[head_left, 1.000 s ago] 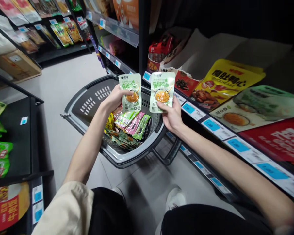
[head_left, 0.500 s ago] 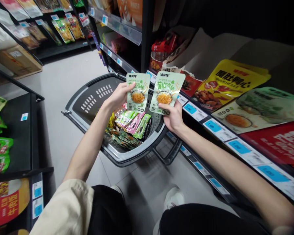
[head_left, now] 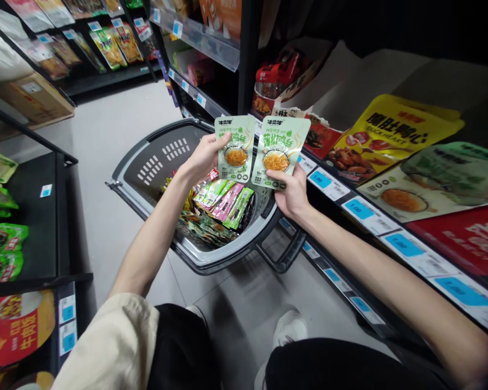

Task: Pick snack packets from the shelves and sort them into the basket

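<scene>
Two light-green snack pouches with a bowl of orange shreds printed on them are held side by side, fronts towards me. My left hand (head_left: 207, 155) pinches the left pouch (head_left: 236, 153), thumb on its front. The right pouch (head_left: 279, 149) is gripped low down by my right hand (head_left: 291, 188), thumb across its lower front. Both are above a grey shopping basket (head_left: 134, 157). Inside the basket lie several snack packets (head_left: 223, 203), green, pink and dark, partly covered by my left forearm.
At right a shelf with price tags (head_left: 360, 208) holds a yellow duck-heart pouch (head_left: 384, 132), a similar light-green pouch (head_left: 415, 195) and red packs (head_left: 463, 238). Another shelf (head_left: 40, 211) with green packets stands at left. A cardboard box (head_left: 34, 100) sits beyond it.
The view has shifted slightly, so most things appear a little farther right. Both hands keep their hold on the pouches, which now sit slightly closer together.
</scene>
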The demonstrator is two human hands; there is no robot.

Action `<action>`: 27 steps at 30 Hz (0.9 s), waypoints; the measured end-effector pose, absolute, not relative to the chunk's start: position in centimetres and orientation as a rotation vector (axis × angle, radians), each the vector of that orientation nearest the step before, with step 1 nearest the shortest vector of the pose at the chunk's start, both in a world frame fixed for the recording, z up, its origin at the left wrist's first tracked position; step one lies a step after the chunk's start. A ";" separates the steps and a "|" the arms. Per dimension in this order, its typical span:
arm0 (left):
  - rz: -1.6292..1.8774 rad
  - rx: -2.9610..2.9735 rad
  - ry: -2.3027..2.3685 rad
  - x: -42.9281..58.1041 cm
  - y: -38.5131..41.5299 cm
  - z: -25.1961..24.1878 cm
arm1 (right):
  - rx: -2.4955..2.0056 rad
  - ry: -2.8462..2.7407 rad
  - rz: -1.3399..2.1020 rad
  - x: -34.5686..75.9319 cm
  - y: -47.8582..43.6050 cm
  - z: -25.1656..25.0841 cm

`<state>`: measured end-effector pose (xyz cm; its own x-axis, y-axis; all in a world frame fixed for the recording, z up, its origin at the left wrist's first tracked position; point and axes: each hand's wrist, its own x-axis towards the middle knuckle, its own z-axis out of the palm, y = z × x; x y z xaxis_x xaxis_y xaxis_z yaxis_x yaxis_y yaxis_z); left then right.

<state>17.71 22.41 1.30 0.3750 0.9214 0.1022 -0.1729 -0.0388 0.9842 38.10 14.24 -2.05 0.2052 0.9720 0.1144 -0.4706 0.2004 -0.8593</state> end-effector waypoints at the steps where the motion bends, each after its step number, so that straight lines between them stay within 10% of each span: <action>1: 1.055 1.294 0.767 17.8 22.5 1.2 | -0.798 -0.785 1.169 38.1 14.2 -2.0; 27: 1.195 0.939 0.685 15.5 21.4 4.0 | -0.852 -0.661 1.192 37.6 14.4 -1.2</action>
<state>15.53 21.39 4.00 0.2515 0.9673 0.0336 -0.4599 0.0889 0.8835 37.58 14.42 -1.22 0.2545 0.9671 0.0030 -0.5154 0.1382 -0.8457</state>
